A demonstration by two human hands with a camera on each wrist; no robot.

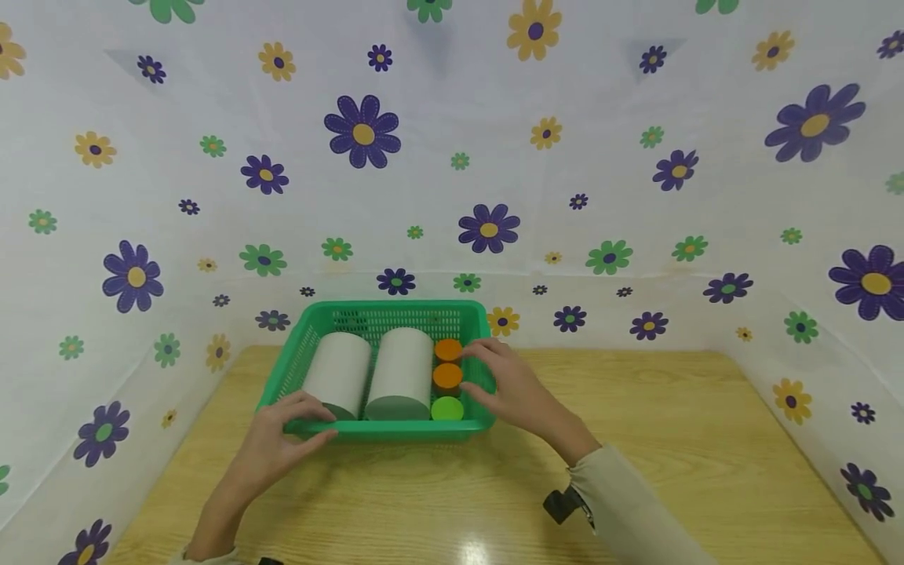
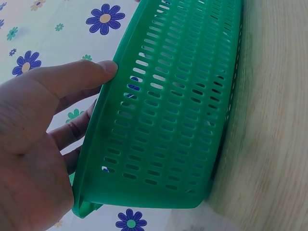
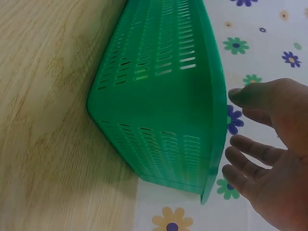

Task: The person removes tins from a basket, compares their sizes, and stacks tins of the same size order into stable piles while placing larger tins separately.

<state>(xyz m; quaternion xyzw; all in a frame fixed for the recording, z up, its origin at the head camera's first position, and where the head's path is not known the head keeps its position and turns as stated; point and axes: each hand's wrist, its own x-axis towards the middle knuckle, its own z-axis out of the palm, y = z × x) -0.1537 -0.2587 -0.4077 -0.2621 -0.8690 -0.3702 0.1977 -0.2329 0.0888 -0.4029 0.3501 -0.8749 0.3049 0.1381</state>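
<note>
A green plastic basket (image 1: 395, 428) with slotted walls stands on the table. Inside it lie two white cylinders (image 1: 337, 369), side by side. Along its right side are two orange round-topped items (image 1: 448, 377) and a lime-green round-topped one (image 1: 447, 409); their lower parts are mostly hidden. My left hand (image 1: 271, 435) grips the rim at the near left corner, thumb (image 2: 107, 68) outside and fingers over the inner side. Over the right rim hovers my right hand (image 1: 512, 388), fingers spread and bent a little, nothing held; the right wrist view shows it apart from the rim.
The light wooden table (image 1: 636, 439) extends to the right of the basket and in front of it. A white flower-print cloth (image 1: 438, 196) hangs behind and on both sides, close behind the basket's far wall.
</note>
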